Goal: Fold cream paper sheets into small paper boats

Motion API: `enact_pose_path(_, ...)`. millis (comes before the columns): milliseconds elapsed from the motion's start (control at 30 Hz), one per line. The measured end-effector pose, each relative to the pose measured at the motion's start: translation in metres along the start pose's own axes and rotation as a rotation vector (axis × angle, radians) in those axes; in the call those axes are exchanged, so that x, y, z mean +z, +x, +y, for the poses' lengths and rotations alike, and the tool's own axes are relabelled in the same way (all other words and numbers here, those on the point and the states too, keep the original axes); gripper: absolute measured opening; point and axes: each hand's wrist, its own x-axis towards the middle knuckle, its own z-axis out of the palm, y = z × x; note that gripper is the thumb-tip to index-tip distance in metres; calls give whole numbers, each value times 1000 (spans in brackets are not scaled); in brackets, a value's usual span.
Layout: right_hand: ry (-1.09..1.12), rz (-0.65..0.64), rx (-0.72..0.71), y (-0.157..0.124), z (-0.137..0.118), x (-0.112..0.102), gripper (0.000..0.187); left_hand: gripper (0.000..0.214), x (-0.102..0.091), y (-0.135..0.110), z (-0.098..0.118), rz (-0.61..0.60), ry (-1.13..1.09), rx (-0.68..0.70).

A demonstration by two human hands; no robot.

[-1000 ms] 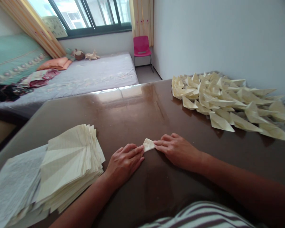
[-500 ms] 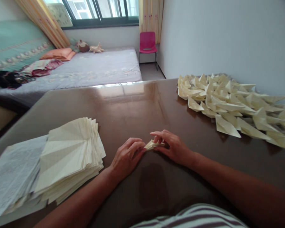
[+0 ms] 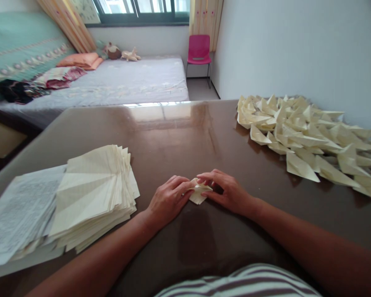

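Observation:
A small cream folded paper [image 3: 199, 197] lies between my hands near the middle of the brown table [image 3: 160, 144]. My left hand [image 3: 172, 196] pinches its left side between thumb and fingers. On the other side, my right hand [image 3: 224, 189] has its thumb at the lower edge and its fingers curled over the top. The paper is partly opened out, with a flat pointed flap toward me. Fingertips cover some of its folds.
To the left, a thick stack of cream sheets [image 3: 89, 185] with creases rests partly over printed white sheets [image 3: 21, 210]. Many folded paper boats [image 3: 297, 132] are heaped at the right, by the wall. Beyond the table stand a bed [image 3: 136, 80] and a pink chair [image 3: 199, 49].
The folded paper has gone from a narrow, flat strip to a wider shape with a flap toward me. My right index finger has come down onto it. The view has shifted slightly.

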Motion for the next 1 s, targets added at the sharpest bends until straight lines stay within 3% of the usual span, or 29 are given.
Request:
enact_pose_path(233,-50,52,33,-1,-3,-3,31,9,-3,2,2,50,37,-15)
enact_pose_path(367,-188,11,-96,-1,-6,-4,62,8,-3,2,4,46,-29,-85)
enact_pose_path(467,-227,-43,-75,-1,-6,0,81,10,-2,2,5,21,-101,-105)
enact_pose_path(533,-123,-19,17,-1,-6,3,78,13,-1,2,8,21,-181,-92)
enact_pose_path(700,382,-20,336,1,-8,2,38,23,-6,5,13,45,-448,-205)
enact_pose_path(833,733,53,487,5,-6,1,35,28,-9,5,13,29,-657,-369)
enact_pose_path(1000,918,138,558,7,-7,2,30,39,-5,5,17,-85,-905,-411)
